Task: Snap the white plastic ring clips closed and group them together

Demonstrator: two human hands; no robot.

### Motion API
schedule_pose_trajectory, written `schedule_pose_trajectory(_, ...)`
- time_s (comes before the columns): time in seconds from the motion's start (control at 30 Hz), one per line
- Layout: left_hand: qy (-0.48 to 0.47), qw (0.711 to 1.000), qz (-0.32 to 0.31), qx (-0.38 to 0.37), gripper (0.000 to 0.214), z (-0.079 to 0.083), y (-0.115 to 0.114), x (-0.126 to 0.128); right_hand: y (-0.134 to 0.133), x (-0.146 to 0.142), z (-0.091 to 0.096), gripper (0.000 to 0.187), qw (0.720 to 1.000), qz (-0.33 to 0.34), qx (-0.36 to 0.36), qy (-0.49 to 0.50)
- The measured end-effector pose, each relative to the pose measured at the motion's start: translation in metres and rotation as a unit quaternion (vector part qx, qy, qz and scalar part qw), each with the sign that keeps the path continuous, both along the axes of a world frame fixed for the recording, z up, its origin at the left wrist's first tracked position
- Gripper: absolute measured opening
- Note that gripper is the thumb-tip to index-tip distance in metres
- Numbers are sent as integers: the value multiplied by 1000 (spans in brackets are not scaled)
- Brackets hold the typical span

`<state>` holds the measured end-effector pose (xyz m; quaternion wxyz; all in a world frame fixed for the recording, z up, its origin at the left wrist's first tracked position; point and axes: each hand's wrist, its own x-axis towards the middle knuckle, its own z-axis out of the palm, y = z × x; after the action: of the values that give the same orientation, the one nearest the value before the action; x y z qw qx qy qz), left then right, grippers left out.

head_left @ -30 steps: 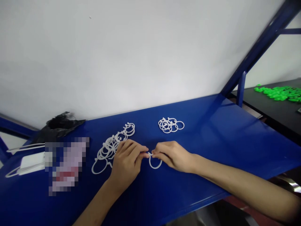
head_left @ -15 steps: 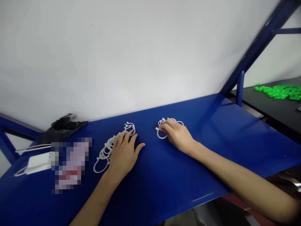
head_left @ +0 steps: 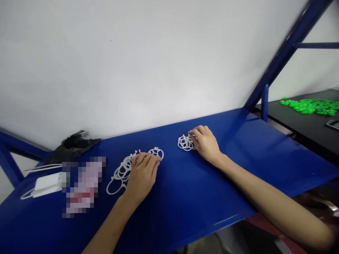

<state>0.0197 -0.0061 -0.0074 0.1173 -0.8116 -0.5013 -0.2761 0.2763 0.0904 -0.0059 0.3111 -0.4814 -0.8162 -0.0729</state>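
Thin white plastic loops, each with a small knob, lie in two groups on the blue tabletop (head_left: 180, 197). The longer, overlapping pile of loops (head_left: 114, 186) is at the left, partly covered by my left hand (head_left: 143, 174). Its fingers are bent down, thumb and forefinger pinched at a white loop (head_left: 161, 152) on the pile's right end; the exact contact is partly hidden. A smaller round cluster of loops (head_left: 185, 143) lies to the right. My right hand (head_left: 208, 144) is at that cluster's right edge, its thumb and forefinger slightly apart, with nothing visible between them.
Left of the long pile are a blurred pinkish packet (head_left: 86, 185), a white box-like item with a cord (head_left: 49, 183) and a black plastic bag (head_left: 79, 143). A white wall (head_left: 169, 70) rises behind. Green pieces (head_left: 308, 106) lie on a black table at right.
My right hand has let go of a loop at the small cluster and drawn slightly right. My left hand's spread fingers have closed in at the long pile's right end, where loops have shifted right.
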Motion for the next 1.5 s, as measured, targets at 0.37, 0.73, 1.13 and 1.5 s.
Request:
schedule_pose_trajectory(0.37, -15, 991, -133, 14, 15, -3, -10, 16, -53, -32, 2, 12, 913, 289, -246, 148)
schedule_pose_trajectory(0.73, -104, 990, -96, 16, 35, 1, -11, 15, -55, -30, -2, 27, 910, 295, -249, 153)
schedule_pose_trajectory(1.13, -117, 992, -49, 15, 19, -2, -7, 8, -57, -29, 6, 32, 936, 306, -146, 96)
schedule_pose_trajectory(1.5, -127, 987, -101, -17, 22, 2, -11, 12, -58, -28, 3, 24, 919, 313, -157, 181)
